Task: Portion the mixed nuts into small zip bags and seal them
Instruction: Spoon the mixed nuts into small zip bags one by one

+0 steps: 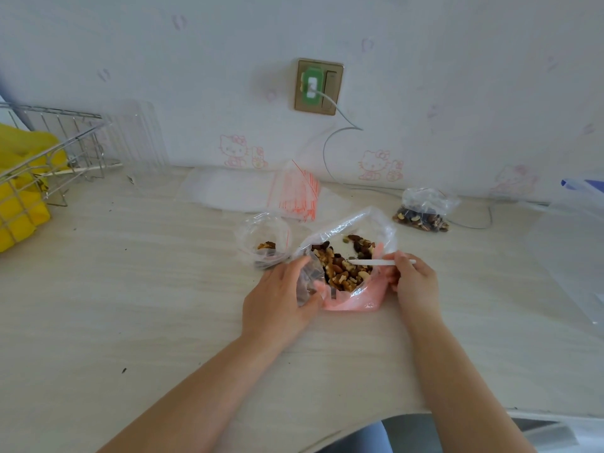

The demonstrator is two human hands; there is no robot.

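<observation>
A large clear bag [366, 223] with a pink underside lies open mid-table, full of mixed nuts [343, 269]. My left hand [281, 299] grips the bag's left edge, fingers curled round the plastic. My right hand [413, 279] pinches a white plastic spoon [376, 262] whose tip lies among the nuts. To the left stands a small open zip bag [261, 237] with a few nuts at its bottom. A filled small bag [423, 209] lies at the back right. A stack of empty red-striped zip bags [297, 194] lies behind.
A wire basket [42, 165] with yellow contents stands at the far left. A white cable [336, 158] runs from the wall socket [318, 86] down along the table's back edge. Clear plastic sheeting [575, 243] covers the right side. The table's front edge curves at bottom right.
</observation>
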